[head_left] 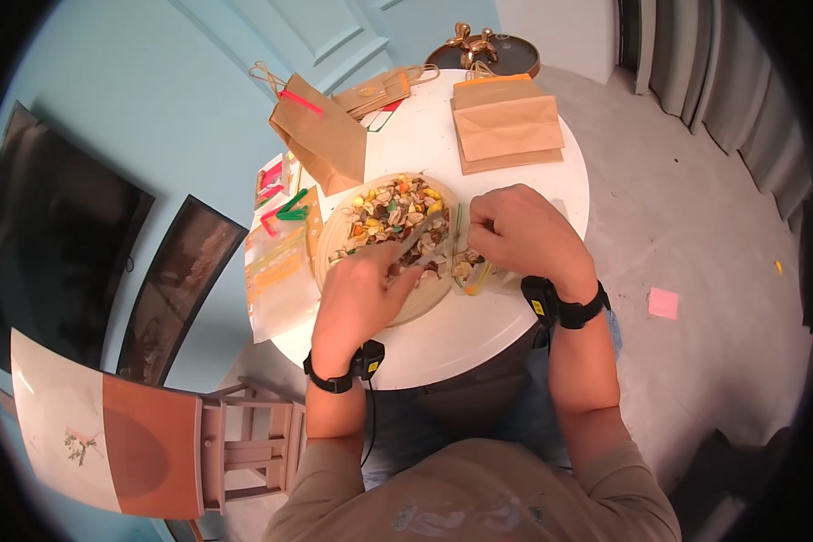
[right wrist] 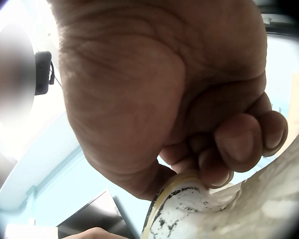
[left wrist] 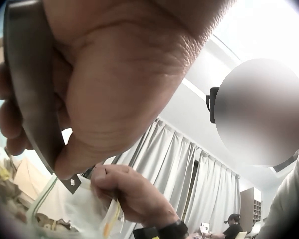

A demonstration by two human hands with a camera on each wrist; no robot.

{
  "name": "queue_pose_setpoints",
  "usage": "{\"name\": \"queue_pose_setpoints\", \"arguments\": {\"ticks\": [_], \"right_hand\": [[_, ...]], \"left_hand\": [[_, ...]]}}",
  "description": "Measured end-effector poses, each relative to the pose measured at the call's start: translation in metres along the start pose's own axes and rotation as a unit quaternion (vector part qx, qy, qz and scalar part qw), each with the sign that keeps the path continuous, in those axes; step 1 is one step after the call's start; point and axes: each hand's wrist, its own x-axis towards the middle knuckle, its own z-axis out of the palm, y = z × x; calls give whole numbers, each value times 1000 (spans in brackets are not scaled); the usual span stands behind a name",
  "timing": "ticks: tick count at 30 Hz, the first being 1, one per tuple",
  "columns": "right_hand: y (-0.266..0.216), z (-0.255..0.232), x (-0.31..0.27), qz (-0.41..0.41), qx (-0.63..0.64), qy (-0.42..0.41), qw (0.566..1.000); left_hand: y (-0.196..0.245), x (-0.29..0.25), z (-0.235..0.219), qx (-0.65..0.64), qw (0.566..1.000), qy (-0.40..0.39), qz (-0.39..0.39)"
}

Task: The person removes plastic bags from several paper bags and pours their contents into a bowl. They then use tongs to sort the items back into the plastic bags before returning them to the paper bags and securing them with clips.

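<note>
My left hand (head_left: 357, 294) holds a pair of metal tongs (left wrist: 32, 74) over the round tray (head_left: 327, 262), their arms slanting toward the zip bag. A loose mix (head_left: 397, 212) of brown and beige dried pieces with yellow, orange and green bits covers the tray. Beside it, my right hand (head_left: 533, 230) pinches the upper edge of a clear zip bag (head_left: 468, 271) between thumb and fingers. Some of the mix shows inside the bag. In the right wrist view, the bag's yellowish rim (right wrist: 162, 199) runs up to the thumb and fingertips.
Brown paper bags (head_left: 506, 122) stand at the back right of the white round table (head_left: 425, 348); another paper bag (head_left: 316, 131) leans at the back left. Left of the tray lie zip bags (head_left: 280, 280) and green clips (head_left: 294, 208). A pink note (head_left: 663, 303) lies on the floor.
</note>
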Motion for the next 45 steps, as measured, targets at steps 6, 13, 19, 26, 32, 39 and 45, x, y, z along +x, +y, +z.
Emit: {"name": "queue_pose_setpoints", "arguments": {"ticks": [6,13,19,26,32,39,45], "right_hand": [[-6,-18,-9,4,6,68,998],[-4,-57,-29,-9,13,242,970],[-15,-21,-7,22,-18,188,982],[-23,3,2,-2,-11,110,994],[-25,22,12,-30,-25,73,997],[-29,23,13,-13,-23,64,998],[-30,20,11,-7,-33,53,998]], "left_hand": [[-13,-13,-13,-101,988,60,-102],[-59,-43,-35,-30,980,124,-151],[-82,-51,-41,-2,975,96,-202],[-112,-58,-39,41,970,53,-232],[-132,-61,-34,64,965,6,-254],[-141,-57,-28,27,968,-51,-245],[-123,-60,-32,53,962,-95,-249]]}}
